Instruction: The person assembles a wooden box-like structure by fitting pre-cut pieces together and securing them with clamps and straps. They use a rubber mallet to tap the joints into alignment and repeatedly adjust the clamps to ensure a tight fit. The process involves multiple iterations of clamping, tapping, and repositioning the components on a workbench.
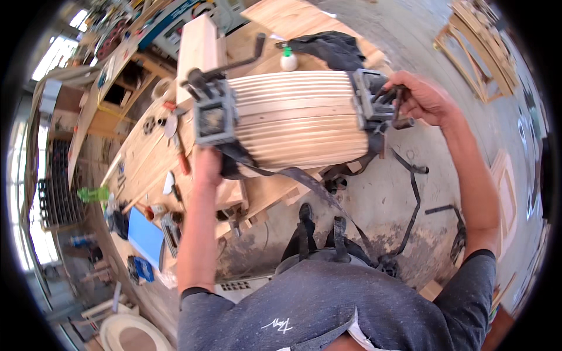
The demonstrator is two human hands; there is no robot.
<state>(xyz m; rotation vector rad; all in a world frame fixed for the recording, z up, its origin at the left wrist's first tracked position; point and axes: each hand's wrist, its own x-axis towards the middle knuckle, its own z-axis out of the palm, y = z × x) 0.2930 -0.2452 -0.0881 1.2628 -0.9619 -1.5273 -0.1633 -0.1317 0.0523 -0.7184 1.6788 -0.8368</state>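
Observation:
A fluted, rounded wooden piece (pixel 298 117) made of long pale slats lies across the workbench. Grey metal strap clamps sit at both of its ends. At the left clamp (pixel 213 117), a dark crank handle (pixel 257 50) reaches up and to the right. My left hand (pixel 208 165) is just below that clamp, blurred, its fingers hidden beside the black strap (pixel 310 184). On the right, my right hand (pixel 424 96) is closed around the dark crank handle (pixel 399 105) of the right clamp (pixel 369 99). The black strap hangs from the wood toward my legs.
Left on the workbench (pixel 146 152) lie a putty knife (pixel 171 126), an orange-handled tool (pixel 184 162) and a blue folder (pixel 146 234). Behind the wood are a white bottle with a green cap (pixel 288 60) and black cloth (pixel 331 48). More straps (pixel 414 205) trail over the floor.

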